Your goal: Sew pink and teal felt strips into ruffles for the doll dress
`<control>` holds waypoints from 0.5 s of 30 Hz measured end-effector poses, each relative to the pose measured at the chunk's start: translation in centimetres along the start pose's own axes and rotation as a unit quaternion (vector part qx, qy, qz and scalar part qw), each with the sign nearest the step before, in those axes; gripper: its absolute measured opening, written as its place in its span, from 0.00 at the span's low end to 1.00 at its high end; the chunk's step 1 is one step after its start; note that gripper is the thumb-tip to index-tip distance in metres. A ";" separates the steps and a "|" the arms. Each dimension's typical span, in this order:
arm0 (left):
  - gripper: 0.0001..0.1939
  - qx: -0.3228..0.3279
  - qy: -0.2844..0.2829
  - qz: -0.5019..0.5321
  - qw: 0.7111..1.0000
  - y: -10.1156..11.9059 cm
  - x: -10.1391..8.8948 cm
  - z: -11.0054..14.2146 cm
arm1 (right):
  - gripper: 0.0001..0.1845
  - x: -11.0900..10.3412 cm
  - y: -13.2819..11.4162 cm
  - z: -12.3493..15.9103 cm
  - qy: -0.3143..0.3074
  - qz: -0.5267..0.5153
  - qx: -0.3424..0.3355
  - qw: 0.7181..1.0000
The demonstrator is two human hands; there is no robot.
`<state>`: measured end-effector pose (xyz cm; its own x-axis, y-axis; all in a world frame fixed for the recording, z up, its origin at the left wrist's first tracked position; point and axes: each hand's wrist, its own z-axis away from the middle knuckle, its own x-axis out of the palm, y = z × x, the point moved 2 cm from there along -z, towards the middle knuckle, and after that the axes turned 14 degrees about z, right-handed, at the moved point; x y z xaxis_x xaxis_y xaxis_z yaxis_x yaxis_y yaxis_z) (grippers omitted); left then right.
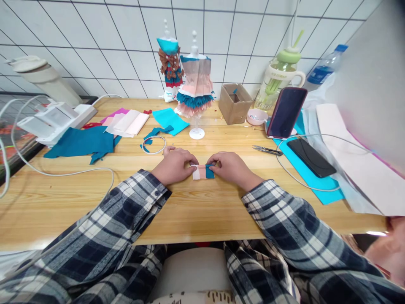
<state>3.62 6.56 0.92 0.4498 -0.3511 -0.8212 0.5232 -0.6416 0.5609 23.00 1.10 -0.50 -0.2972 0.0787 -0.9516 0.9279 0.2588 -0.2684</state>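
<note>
A small strip of crepe paper (203,172) in white, peach and teal lies on the wooden table in front of me, its top edge folded or rolled over. My left hand (176,165) pinches the white end at the top corner. At the teal end, my right hand (230,167) pinches the other top corner between thumb and fingers. A white ring of cord or tape (154,145) lies just beyond my left hand. Past my right hand rests a pair of thread snips (267,150).
Two small dress forms in paper dresses, a near one (196,84) and a far one (170,63), stand at the back. Teal paper (82,142) lies left. A cardboard box (234,103), an upright phone (287,112) and a flat phone (311,157) are right. A white cable (79,172) crosses the left side.
</note>
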 end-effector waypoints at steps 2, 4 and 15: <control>0.07 0.018 0.000 -0.017 1.000 0.1 0.0 0.0 | 0.08 -0.3 -0.2 0.1 0.004 0.024 -0.024 0.999; 0.07 0.038 -0.001 -0.033 0.999 0.4 0.0 0.1 | 0.07 -0.5 -0.3 0.2 -0.001 0.053 -0.054 0.997; 0.10 0.126 -0.045 -0.090 0.987 1.9 -0.7 0.7 | 0.09 -1.3 -0.2 0.4 -0.056 0.071 -0.137 0.986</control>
<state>3.77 5.10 2.46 0.2941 -0.2667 -0.9178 0.3883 -0.8441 0.3697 23.26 0.52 0.77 -0.1279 0.0301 -0.9913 0.8584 0.5041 -0.0954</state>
